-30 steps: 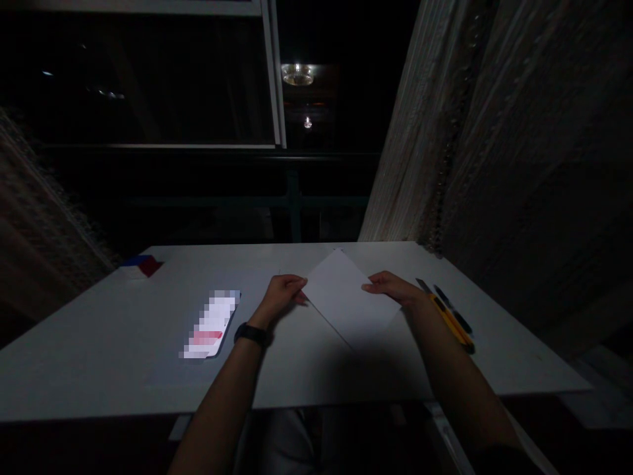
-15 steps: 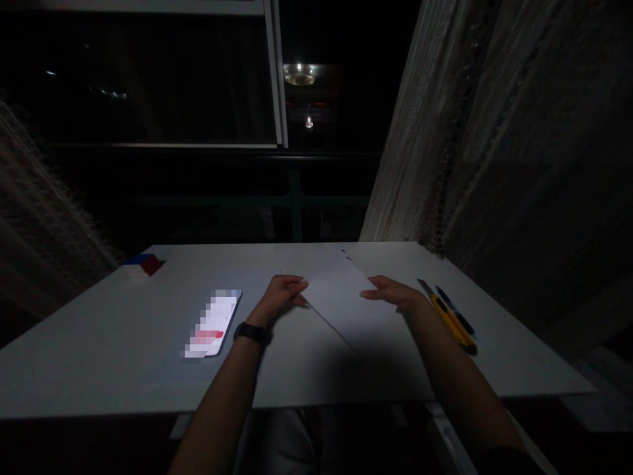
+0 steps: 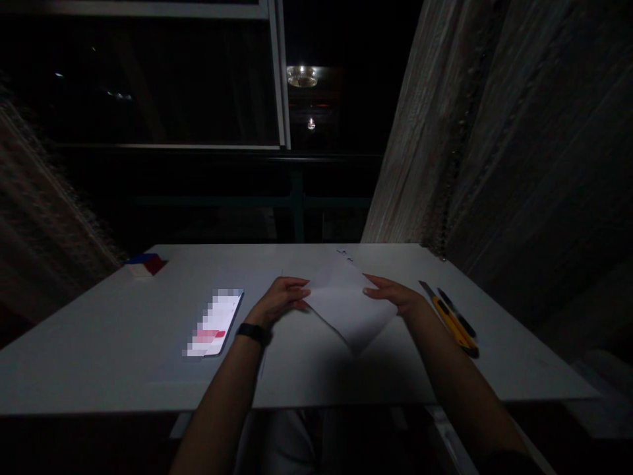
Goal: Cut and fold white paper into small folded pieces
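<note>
A white sheet of paper (image 3: 349, 307) is held just above the white table (image 3: 123, 330), turned like a diamond with one corner pointing toward me. My left hand (image 3: 283, 300) pinches its left corner, and a dark watch sits on that wrist. My right hand (image 3: 393, 297) pinches the right corner with curled fingers. The top half of the sheet leans away from me.
A lit phone (image 3: 213, 322) lies left of my left hand. A yellow utility knife (image 3: 449, 320) and a dark pen (image 3: 457, 311) lie to the right. A red and blue block (image 3: 143, 263) sits at the far left corner. Curtains hang on both sides of a dark window.
The upright sheet has been tipped away and lowered toward the table, and its top corner now lies lower. Both hands stayed on its side corners.
</note>
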{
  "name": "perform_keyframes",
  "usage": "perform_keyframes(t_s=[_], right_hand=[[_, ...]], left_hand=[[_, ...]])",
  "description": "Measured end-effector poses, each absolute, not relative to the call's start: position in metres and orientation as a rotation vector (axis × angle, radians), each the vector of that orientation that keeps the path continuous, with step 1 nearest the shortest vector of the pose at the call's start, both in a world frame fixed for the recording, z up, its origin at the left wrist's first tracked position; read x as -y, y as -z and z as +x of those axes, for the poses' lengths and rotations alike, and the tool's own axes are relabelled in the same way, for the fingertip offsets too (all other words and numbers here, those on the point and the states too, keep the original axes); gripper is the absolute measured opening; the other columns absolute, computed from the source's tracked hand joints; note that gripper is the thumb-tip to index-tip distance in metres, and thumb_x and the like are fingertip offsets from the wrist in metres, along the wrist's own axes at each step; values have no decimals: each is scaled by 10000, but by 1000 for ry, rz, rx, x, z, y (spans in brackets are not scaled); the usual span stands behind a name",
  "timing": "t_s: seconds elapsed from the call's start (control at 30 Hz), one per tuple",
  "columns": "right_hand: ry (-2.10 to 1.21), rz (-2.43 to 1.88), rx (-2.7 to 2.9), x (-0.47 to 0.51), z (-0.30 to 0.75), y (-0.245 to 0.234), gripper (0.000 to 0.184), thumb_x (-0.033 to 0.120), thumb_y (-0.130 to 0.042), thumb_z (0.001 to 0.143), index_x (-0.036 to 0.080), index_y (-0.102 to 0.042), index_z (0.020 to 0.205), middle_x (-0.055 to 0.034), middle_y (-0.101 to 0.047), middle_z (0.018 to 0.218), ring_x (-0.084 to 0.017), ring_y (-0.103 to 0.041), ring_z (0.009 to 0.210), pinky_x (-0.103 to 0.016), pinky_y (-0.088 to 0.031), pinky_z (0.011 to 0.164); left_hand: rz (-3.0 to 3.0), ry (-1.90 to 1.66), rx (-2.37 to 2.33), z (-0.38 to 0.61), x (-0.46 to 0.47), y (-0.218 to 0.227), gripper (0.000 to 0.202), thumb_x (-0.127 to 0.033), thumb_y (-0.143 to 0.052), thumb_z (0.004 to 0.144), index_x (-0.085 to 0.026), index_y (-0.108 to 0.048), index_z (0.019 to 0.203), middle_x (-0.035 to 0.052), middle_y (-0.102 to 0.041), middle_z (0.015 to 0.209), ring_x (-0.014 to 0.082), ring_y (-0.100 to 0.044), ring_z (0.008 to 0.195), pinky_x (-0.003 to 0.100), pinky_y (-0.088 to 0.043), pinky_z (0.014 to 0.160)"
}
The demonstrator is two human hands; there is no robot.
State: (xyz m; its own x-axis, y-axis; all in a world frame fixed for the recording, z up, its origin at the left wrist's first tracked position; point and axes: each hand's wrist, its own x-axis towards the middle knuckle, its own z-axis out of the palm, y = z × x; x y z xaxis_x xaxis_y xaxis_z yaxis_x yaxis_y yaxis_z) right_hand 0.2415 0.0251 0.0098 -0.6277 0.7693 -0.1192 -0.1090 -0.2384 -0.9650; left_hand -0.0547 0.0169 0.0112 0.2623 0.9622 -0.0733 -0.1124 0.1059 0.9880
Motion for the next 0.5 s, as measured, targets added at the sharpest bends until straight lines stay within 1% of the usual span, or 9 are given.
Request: perform_keyframes(t_s=[0.07,0.13,0.23,0.3,0.4,0.43,0.5], right_hand=[[-1951,-794,1385,-24,239,-10,656,218,-656,714,246,-378,1308,-77,-580,1180,-187,-614,926,-312,-465,796],[-1968,-778,1350,-24,237,-10,663,210,-661,710,254,-376,1307,-72,-578,1185,-191,-605,950,-331,-454,825],[-1945,-786,1315,-25,235,-9,624,201,-673,695,245,-433,1269,-61,-605,1142,-187,-611,929,-338,-446,833],[-1917,-826,1307,-27,236,-8,544,207,-688,673,209,-522,1190,-63,-643,1068,-179,-628,866,-327,-454,807],[-1909,-904,1332,-29,237,-9,415,199,-729,593,147,-648,997,-73,-688,913,-166,-640,723,-302,-472,722],[-1907,-925,1350,-29,236,-9,385,194,-735,571,137,-669,946,-73,-694,870,-161,-635,679,-293,-473,690],[-1876,-947,1384,-28,230,-11,355,190,-727,560,134,-686,909,-72,-696,834,-154,-623,633,-280,-466,641]], left_hand=[[1174,-996,-954,-55,-17,-11,338,-90,-733,605,-57,-616,920,52,-606,753,122,-613,569,264,-562,573],[1181,-990,-936,-55,-17,-11,347,-100,-733,609,-58,-617,933,57,-608,769,120,-611,587,259,-561,579],[1175,-997,-923,-55,-16,-12,366,-113,-735,610,-61,-619,953,64,-616,787,123,-611,604,255,-557,588],[1180,-983,-906,-55,-15,-13,368,-135,-735,614,-59,-623,956,79,-627,807,137,-616,626,262,-554,593],[1170,-991,-879,-54,-15,-14,375,-178,-727,631,-58,-627,972,101,-636,849,154,-618,674,262,-545,599],[1148,-1032,-864,-53,-16,-15,397,-190,-722,640,-73,-618,1005,96,-635,865,151,-618,688,260,-542,610],[1082,-1143,-820,-52,-17,-15,468,-237,-700,673,-140,-568,1111,74,-626,913,138,-618,712,259,-536,633]])
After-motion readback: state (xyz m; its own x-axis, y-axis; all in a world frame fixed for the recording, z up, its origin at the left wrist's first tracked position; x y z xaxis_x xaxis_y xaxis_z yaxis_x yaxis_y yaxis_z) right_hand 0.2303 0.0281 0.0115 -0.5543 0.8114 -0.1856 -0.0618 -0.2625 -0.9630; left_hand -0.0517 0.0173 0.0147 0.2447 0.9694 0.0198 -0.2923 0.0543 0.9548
